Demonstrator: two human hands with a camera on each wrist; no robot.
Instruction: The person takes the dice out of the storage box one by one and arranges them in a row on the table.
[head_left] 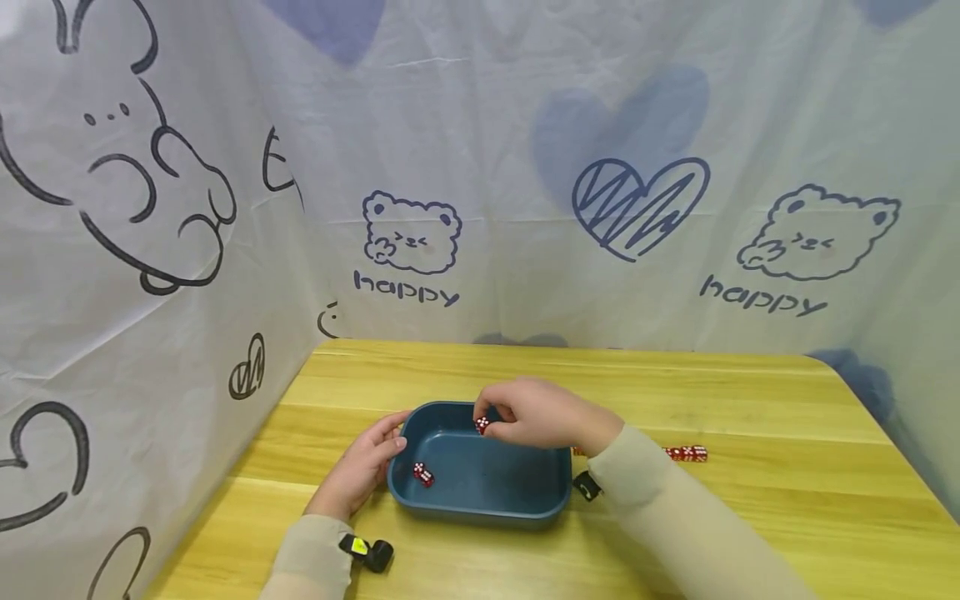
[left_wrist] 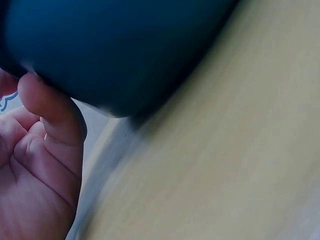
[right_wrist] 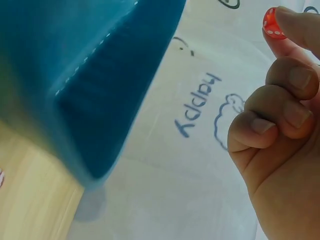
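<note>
My right hand (head_left: 540, 412) pinches a red die (head_left: 482, 426) with white pips between thumb and forefinger, over the far side of a blue-green tray (head_left: 480, 515). In the right wrist view the die (right_wrist: 273, 24) shows at the fingertips, the other fingers curled into the palm. My left hand (head_left: 363, 462) holds the tray's left end, thumb at the rim and fingers along the outer side. Red dice (head_left: 423, 475) lie close together inside the tray at its left. The left wrist view has the thumb (left_wrist: 52, 107) against the tray (left_wrist: 115, 55).
A row of red dice (head_left: 686, 453) lies on the wooden table (head_left: 787, 475) right of the tray, partly hidden by my right sleeve. Printed white cloth (head_left: 510, 275) hangs behind the table and along the left. Each wrist carries a small black camera (head_left: 377, 555).
</note>
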